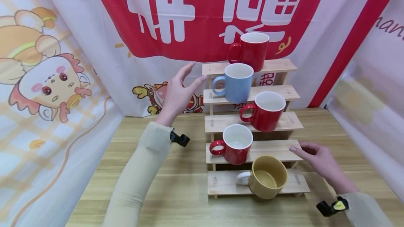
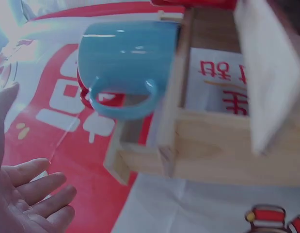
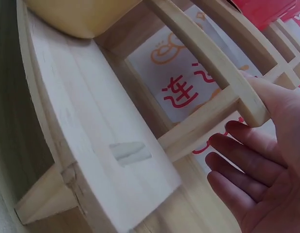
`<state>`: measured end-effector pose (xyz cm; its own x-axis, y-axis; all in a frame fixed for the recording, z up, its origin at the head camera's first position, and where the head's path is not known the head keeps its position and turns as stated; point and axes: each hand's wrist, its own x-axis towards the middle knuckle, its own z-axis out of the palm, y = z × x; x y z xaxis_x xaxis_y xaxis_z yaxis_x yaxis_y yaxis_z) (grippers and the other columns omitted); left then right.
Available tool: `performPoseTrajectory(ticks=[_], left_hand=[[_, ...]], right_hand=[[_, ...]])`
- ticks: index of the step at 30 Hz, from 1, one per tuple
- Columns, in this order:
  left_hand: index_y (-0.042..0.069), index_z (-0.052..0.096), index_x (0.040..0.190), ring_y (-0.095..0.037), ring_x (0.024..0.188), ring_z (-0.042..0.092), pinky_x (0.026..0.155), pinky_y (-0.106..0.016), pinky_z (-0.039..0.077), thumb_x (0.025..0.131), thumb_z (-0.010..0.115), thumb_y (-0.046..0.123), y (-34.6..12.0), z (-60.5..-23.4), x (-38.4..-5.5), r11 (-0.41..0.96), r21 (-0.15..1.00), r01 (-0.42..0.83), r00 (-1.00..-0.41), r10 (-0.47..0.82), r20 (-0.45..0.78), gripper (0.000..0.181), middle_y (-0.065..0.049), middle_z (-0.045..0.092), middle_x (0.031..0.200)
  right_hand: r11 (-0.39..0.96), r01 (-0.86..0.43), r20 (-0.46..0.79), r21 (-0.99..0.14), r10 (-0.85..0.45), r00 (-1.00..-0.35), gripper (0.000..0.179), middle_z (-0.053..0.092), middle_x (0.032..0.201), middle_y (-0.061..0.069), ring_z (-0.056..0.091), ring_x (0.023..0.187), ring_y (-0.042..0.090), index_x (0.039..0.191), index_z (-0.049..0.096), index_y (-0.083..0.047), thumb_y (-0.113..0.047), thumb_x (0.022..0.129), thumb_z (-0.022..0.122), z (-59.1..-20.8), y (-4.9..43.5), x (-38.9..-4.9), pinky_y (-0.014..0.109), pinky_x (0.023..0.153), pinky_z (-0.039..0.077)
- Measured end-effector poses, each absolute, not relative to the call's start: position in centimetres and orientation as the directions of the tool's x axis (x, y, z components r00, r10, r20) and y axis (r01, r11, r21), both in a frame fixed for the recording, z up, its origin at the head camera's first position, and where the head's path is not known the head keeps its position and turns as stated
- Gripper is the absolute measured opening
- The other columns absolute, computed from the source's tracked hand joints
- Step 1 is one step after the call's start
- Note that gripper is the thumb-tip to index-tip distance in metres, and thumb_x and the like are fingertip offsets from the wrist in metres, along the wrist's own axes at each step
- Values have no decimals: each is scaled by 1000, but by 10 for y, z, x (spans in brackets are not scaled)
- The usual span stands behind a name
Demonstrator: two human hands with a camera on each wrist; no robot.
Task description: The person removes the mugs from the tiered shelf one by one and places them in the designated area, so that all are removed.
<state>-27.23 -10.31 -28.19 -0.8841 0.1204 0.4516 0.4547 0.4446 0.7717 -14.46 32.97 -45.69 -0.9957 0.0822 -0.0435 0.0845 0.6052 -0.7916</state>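
Note:
My left hand (image 1: 179, 88) is held up beside the upper left end of a stepped wooden rack (image 1: 217, 123), fingers spread and holding nothing. Nearest to it is a light blue mug (image 1: 238, 86), on the second step from the top; in the left wrist view the blue mug (image 2: 130, 58) stands apart from my hand (image 2: 33, 199). My right hand (image 1: 318, 158) is at the right end of the second-lowest step, its thumb (image 1: 300, 152) over the board. In the right wrist view, the other fingers (image 3: 244, 179) hang loosely beneath the board end.
Red mugs stand on the top step (image 1: 254, 52), the middle step (image 1: 268, 113) and the second-lowest step (image 1: 236, 146). A yellow mug (image 1: 268, 178) with a white handle is on the lowest. The wooden table (image 1: 176, 192) is bounded by printed cloth (image 1: 164, 13) behind and at both sides.

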Motion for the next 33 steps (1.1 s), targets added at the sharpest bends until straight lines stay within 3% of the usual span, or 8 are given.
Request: performPoseTrajectory(ticks=[8,19,27,33], left_hand=[[24,50,151,-5,134,46,108,-25,43,88,75,54,-75,-250,-296,309,818,485,-875,162,457,74,15,50,149],[27,57,145,-9,125,55,97,-26,52,87,80,45,-37,-210,-331,246,892,379,-923,167,347,65,12,59,139],[26,56,146,-10,125,53,92,-24,54,89,78,45,-12,-211,-347,299,902,312,-944,208,258,64,13,55,141],[24,64,139,-12,121,55,90,-24,55,93,74,42,0,-212,-354,318,905,284,-946,250,209,51,12,58,138]], right_hand=[[588,99,-50,-803,99,-994,57,68,123,14,57,100,4,129,68,-3,-49,96,69,-461,327,-144,21,76,49],[539,82,-34,-838,98,-995,58,71,120,14,61,96,-2,132,65,1,-45,97,69,-461,326,-143,18,78,52],[557,103,-50,-824,109,-993,62,69,122,16,60,96,-1,133,64,2,-48,97,69,-459,327,-141,20,77,51],[539,94,-40,-837,111,-993,60,70,120,14,61,96,-1,132,65,1,-47,96,70,-460,327,-142,18,78,51]])
